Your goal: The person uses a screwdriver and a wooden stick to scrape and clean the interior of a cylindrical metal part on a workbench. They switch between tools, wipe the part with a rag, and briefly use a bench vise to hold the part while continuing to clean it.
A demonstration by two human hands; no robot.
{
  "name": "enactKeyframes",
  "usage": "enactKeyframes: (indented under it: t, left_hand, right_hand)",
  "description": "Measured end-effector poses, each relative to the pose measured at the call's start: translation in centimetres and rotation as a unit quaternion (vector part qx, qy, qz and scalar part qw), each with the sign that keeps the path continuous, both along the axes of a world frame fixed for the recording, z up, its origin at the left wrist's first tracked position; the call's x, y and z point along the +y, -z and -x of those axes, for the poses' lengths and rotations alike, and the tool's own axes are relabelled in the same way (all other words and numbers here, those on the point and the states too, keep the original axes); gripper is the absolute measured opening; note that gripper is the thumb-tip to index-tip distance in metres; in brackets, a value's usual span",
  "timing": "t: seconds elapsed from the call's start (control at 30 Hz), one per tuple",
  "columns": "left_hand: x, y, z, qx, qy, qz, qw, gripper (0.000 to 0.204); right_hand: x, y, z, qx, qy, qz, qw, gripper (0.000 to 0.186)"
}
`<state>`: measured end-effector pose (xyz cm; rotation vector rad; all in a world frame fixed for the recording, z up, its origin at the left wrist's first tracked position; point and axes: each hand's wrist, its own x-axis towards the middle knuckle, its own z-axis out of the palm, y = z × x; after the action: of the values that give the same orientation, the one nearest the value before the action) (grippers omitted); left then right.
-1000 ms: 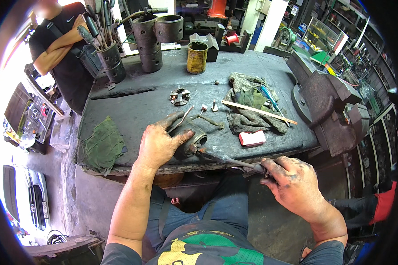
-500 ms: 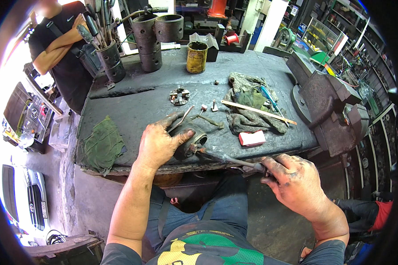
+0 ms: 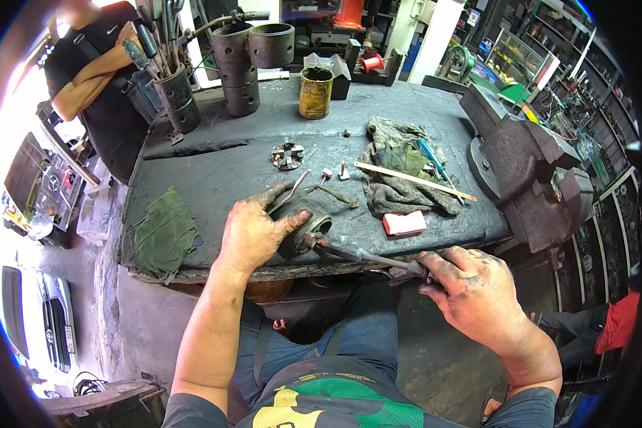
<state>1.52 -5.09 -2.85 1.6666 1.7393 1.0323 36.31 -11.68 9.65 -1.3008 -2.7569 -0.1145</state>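
My left hand point(image 3: 267, 225) is closed on a dark metal cylinder housing point(image 3: 299, 235) with a bent lead sticking up, at the bench's front. My right hand point(image 3: 464, 285) grips the dark handle of a long metal tool point(image 3: 385, 260), whose tip meets a fitting at the housing's open end; the exact contact is unclear. Beyond them lie a round brush-holder-like part point(image 3: 287, 155) and small pale-topped pieces point(image 3: 344, 171). To their right are a red-and-white small box point(image 3: 404, 223) and a crumpled cloth point(image 3: 414, 200) with a flat strip point(image 3: 399, 177) and blue-handled tool point(image 3: 435, 158) on it.
A large vise point(image 3: 517, 164) fills the bench's right end. A green rag point(image 3: 164, 235) lies left. Tool-filled cylinders point(image 3: 175, 100) and a yellow can point(image 3: 315, 93) stand behind. A person with folded arms point(image 3: 93, 78) stands at left; another's red-and-dark clothed leg point(image 3: 613, 321) shows at right.
My hands, the housing and the long tool hold almost still. The other person's red-and-dark clothed part at the right edge has shifted slightly. The view has moved very slightly.
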Motion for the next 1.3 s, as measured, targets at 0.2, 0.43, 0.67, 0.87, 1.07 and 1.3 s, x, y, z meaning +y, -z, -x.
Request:
enactKeyframes:
  t: [0.2, 0.43, 0.67, 0.87, 1.07, 1.3]
  left_hand:
    - [0.05, 0.35, 0.18, 0.023, -0.004, -0.013, 1.0, 0.076]
    - [0.04, 0.27, 0.11, -0.002, 0.007, -0.024, 1.0, 0.074]
    - [0.02, 0.1, -0.03, 0.017, -0.004, -0.022, 1.0, 0.071]
    - [-0.16, 0.33, 0.09, -0.003, -0.001, -0.019, 1.0, 0.071]
    - [-0.2, 1.01, 0.3, -0.014, 0.001, -0.04, 0.999, 0.073]
    - [-0.39, 0.91, 0.26, -0.046, -0.001, -0.017, 0.999, 0.075]
  right_hand:
    - [-0.24, -0.47, -0.19, -0.001, 0.013, -0.006, 1.0, 0.048]
    - [-0.07, 0.22, 0.08, -0.001, 0.006, 0.0, 1.0, 0.049]
    - [-0.09, 0.13, 0.1, -0.002, 0.009, -0.006, 1.0, 0.048]
    - [-0.13, -0.13, 0.09, -0.008, 0.002, -0.02, 1.0, 0.047]
    - [0.02, -0.12, 0.05, -0.01, -0.009, -0.038, 0.999, 0.047]
    - [-0.03, -0.47, -0.21, -0.007, -0.013, -0.045, 0.999, 0.047]
